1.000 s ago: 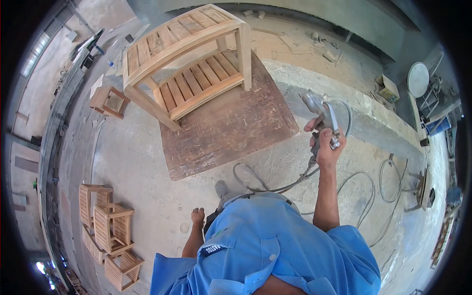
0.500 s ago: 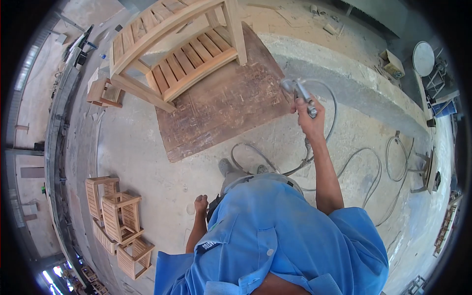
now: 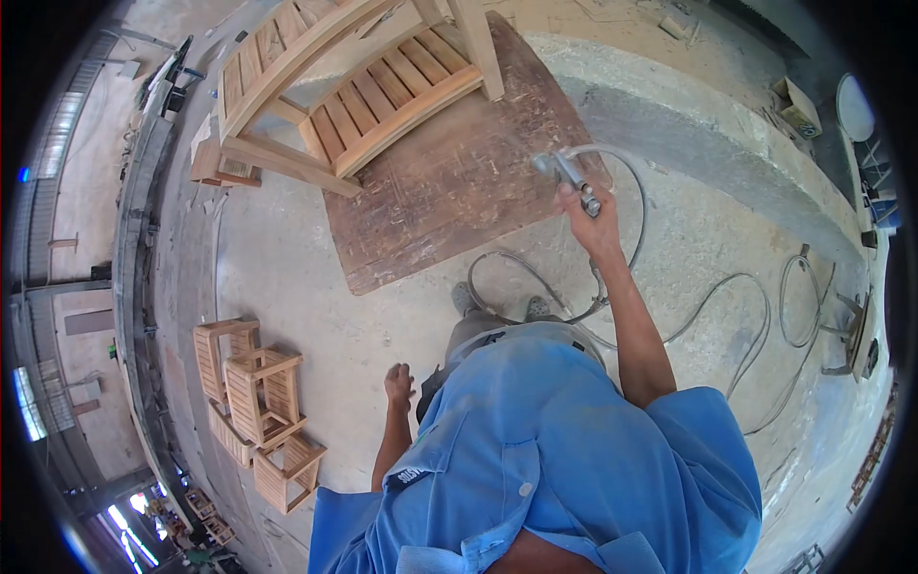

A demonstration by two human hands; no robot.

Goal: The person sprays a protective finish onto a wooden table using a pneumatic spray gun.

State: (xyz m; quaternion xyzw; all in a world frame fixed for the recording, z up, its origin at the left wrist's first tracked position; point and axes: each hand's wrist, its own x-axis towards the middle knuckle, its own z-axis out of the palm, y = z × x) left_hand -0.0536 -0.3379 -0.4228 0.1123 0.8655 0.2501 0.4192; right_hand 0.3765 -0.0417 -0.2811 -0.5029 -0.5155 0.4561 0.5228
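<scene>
Riding in the right hand's (image 3: 595, 225) wrapped fingers, a silvery metal spray gun (image 3: 571, 174) looks rigid and weighty, its grey hose (image 3: 642, 191) likely tugging; the handle seems the surest hold. Beyond lies a worn brown board (image 3: 440, 201) bearing a pale slatted wooden bench (image 3: 413, 121). The left hand (image 3: 400, 386) hangs half-curled, seemingly empty.

My right hand (image 3: 595, 225) hides most of the spray gun (image 3: 571, 175) handle, and my view's top edge crops the slatted wooden stand (image 3: 371, 94).
</scene>
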